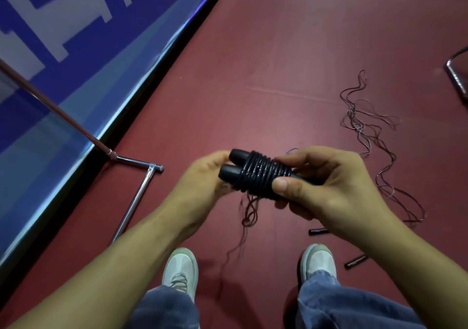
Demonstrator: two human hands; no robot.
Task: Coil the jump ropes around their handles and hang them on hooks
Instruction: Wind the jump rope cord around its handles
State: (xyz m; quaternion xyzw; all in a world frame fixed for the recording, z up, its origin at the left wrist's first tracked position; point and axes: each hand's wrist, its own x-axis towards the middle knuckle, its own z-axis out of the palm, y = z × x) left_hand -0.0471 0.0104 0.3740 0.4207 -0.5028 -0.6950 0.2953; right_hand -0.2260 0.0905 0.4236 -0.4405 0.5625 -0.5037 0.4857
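Jump-rope handles [229,174], wound rope [263,174] around them, gripped by left hand [206,176] and right hand [329,189]; right of both, loose rope [367,126] awaits coiling; hanging remains.

Wound handles [255,174] sit between left hand [202,176] and right hand [329,184] above the floor [278,62]; loose rope [367,126] lies right, metal stand [134,199] left.

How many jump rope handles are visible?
4. Two handles wrapped in rope, held by the left hand and right hand; two lie on the floor near the right shoe. Others may be hidden.
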